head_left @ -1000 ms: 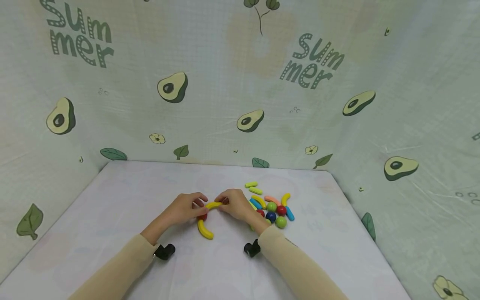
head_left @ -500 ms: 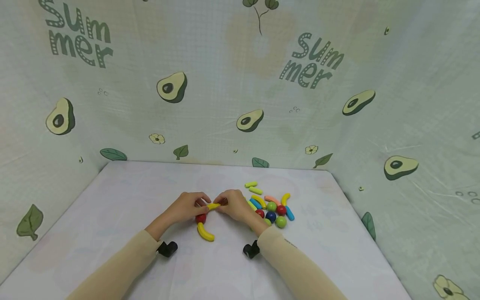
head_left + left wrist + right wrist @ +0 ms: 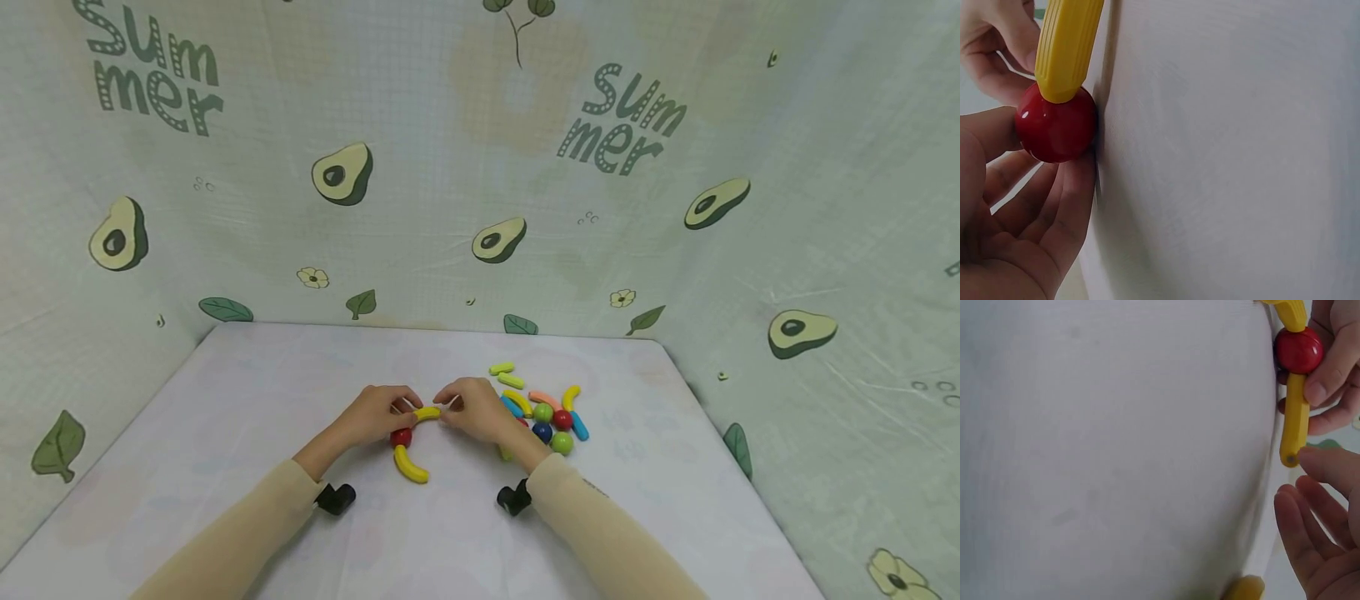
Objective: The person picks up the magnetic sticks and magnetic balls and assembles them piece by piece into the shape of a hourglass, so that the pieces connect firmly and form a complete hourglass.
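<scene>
My left hand point(image 3: 372, 417) pinches a curved yellow rod point(image 3: 428, 413) close to a glossy red ball point(image 3: 401, 438). In the right wrist view the thumb lies along that rod point(image 3: 1295, 415), just below the ball point(image 3: 1299, 351), and a grey dot shows at the rod's free end. A second curved yellow rod point(image 3: 409, 465) joins the ball on the near side, as the left wrist view shows of this rod point(image 3: 1069, 50) too. My right hand point(image 3: 477, 408) holds nothing; its thumb is right at the free end, with the fingers spread apart from it.
Right of my right hand lies a group of parts: a dark blue ball point(image 3: 542, 432), a red ball point(image 3: 562, 420), green balls point(image 3: 562, 443), a blue rod point(image 3: 580, 427), a pink curved rod point(image 3: 544, 400) and yellow curved rods point(image 3: 572, 397). Light green rods point(image 3: 512, 381) lie behind. A patterned cloth point(image 3: 420, 250) borders the table.
My right hand has released the far yellow rod's end and drawn slightly right. The ball and near rod shifted slightly earlier; my left hand keeps its grip.
</scene>
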